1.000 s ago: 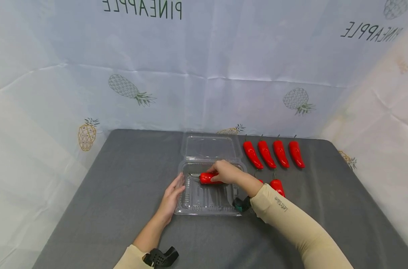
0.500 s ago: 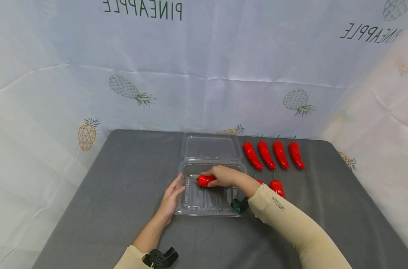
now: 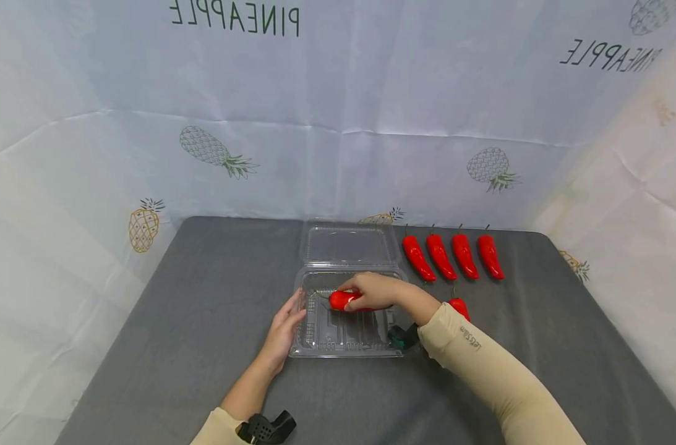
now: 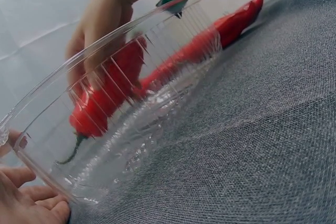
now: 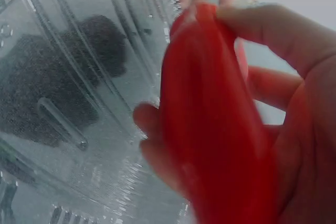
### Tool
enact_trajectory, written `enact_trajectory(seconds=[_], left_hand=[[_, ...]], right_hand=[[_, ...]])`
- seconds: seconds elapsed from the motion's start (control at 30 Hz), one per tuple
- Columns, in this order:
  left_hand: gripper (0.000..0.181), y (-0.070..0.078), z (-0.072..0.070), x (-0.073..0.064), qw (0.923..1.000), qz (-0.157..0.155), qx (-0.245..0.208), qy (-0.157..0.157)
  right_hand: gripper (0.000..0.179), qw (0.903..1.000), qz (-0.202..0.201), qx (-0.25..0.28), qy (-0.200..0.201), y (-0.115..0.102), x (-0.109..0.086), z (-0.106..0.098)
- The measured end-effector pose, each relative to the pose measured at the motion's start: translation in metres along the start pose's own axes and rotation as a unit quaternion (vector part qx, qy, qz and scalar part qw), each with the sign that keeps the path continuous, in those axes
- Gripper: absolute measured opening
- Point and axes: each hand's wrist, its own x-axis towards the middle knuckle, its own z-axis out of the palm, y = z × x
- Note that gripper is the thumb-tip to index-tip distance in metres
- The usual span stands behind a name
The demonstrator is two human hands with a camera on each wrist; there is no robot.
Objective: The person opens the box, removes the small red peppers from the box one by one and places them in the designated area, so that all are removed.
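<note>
A clear plastic clamshell box [image 3: 349,355] lies on the grey table with its lid [image 3: 350,244] folded back. My right hand [image 3: 375,290] grips a red chili pepper [image 3: 338,301] over the inside of the box, thumb on one side and fingers curled round the other. The pepper [image 5: 207,108] looks large and glossy in the right wrist view. Through the box wall in the left wrist view, the pepper's green stem points down and left. Straight fingers of my left hand [image 3: 282,327] touch the box's left side from outside.
Several red chili peppers [image 3: 419,258] stand in a slanted row at the back right, stems away from me. Another chili pepper [image 3: 459,307] shows partly behind my right forearm. A white pineapple-print cloth [image 3: 338,123] hangs behind the table [image 3: 221,296].
My right hand dipped a little with the pepper, then shifted slightly right, with the pepper still over the box. My left hand has stayed at the box's left side.
</note>
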Motion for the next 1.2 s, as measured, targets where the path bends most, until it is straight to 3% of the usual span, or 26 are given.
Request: enact_trajectory(seconds=[0.23, 0.6, 0.87, 1.07, 1.2], left_hand=[[0.057, 0.0, 0.0, 0.0, 1.0, 0.004, -0.005, -0.001], [0.057, 0.0, 0.0, 0.001, 1.0, 0.008, -0.004, 0.001], [0.056, 0.001, 0.001, 0.001, 1.0, 0.006, 0.004, 0.001], [0.057, 0.001, 0.001, -0.001, 0.9999, 0.005, 0.013, 0.005], [0.058, 0.0, 0.001, -0.001, 0.9998, 0.002, 0.019, 0.006]], right_hand=[[0.048, 0.9983, 0.0, 0.057, 0.007, 0.0, -0.015, -0.008], [0.059, 0.9859, 0.019, 0.141, 0.088, 0.019, -0.043, -0.012], [0.06, 0.9639, 0.046, 0.199, 0.171, 0.029, -0.072, -0.004], [0.06, 0.9517, 0.044, 0.242, 0.184, 0.036, -0.094, 0.006], [0.06, 0.9338, 0.055, 0.287, 0.207, 0.04, -0.107, 0.016]])
